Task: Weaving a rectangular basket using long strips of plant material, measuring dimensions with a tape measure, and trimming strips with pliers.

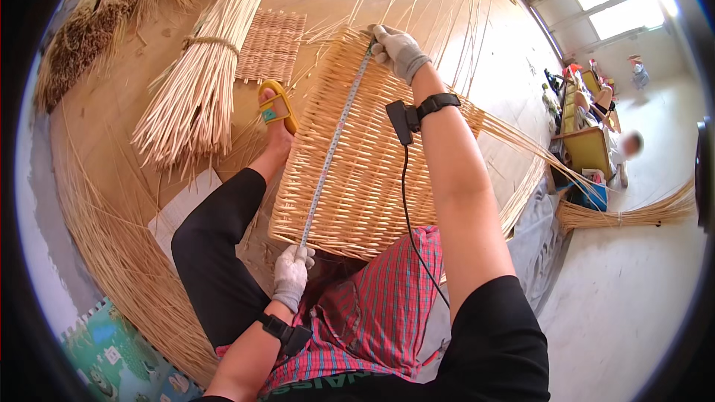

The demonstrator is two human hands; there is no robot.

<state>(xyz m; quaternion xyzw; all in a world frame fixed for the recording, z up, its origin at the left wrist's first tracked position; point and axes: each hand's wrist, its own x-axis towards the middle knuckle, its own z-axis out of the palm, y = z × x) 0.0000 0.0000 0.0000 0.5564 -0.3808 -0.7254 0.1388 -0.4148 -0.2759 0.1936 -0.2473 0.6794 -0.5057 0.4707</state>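
Note:
A woven wicker panel [395, 156] leans across my lap, with long unwoven rods [462, 11] fanning out from its far edge. A pale tape measure [335, 141] runs slantwise over the weave from the near edge to the far edge. My left hand [291, 275], in a light work glove, pinches the tape's near end by the panel's lower edge. At the far edge, my gloved right hand [396, 50] closes on the tape's other end, fingers against the weave. Each wrist wears a black strap with a small device; a cable hangs from the right one.
A tied bundle of rods [197, 82] lies at the left beside a small woven square [272, 45]. Loose rods [112, 246] cover the floor at far left. My yellow-sandalled foot [277, 106] touches down near the panel. Another person [620, 149] sits at the far right.

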